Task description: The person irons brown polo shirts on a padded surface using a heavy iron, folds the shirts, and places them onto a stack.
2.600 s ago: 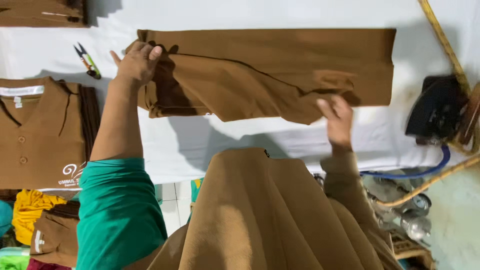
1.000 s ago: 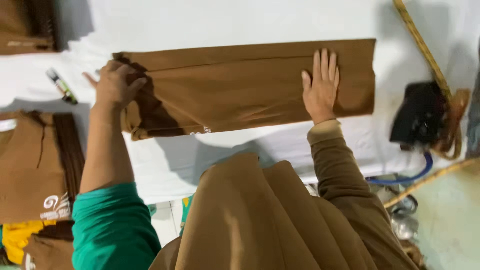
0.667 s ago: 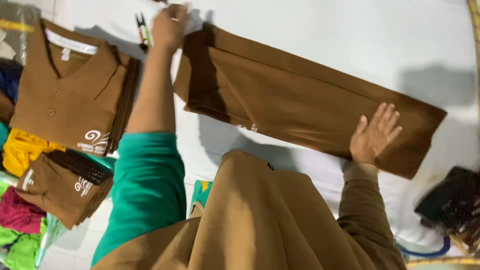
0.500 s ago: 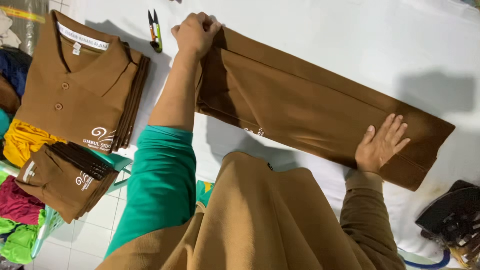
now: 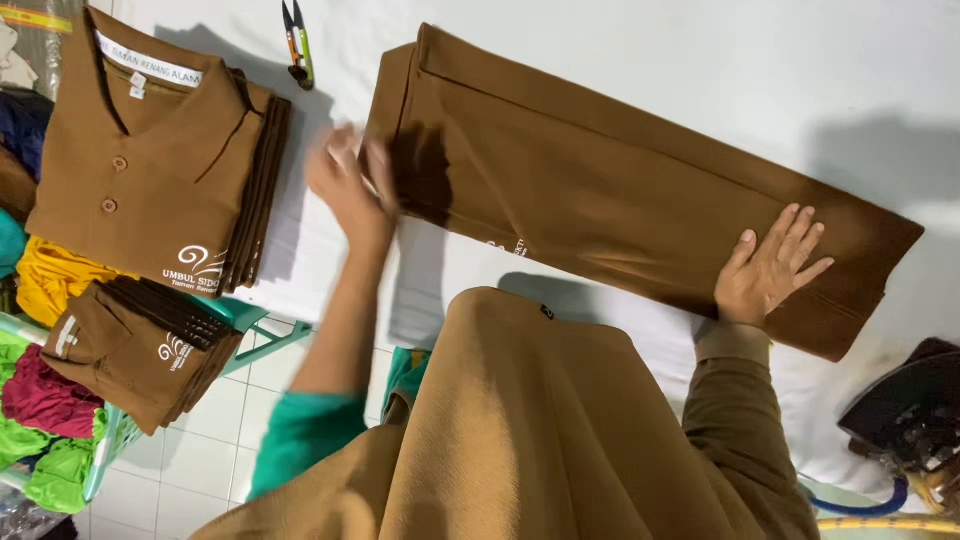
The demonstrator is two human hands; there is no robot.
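White table (image 5: 640, 60) | brown garment (image 5: 620, 190) lies folded into a long strip, lengthwise folds done, cross folds left | right hand (image 5: 768, 272) flat, pressing it | left hand (image 5: 350, 185) blurred at its end, grip unclear | folded shirt stack (image 5: 150, 160) beside

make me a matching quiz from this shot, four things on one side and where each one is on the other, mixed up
Things:
1. right hand
2. left hand
3. thread snips
4. stack of folded brown shirts

Places:
A. far edge of the white table, above the left hand
B. flat on the folded brown garment, near its right end
C. left side of the table
D. at the garment's left end, blurred

Pairs: 1-B, 2-D, 3-A, 4-C
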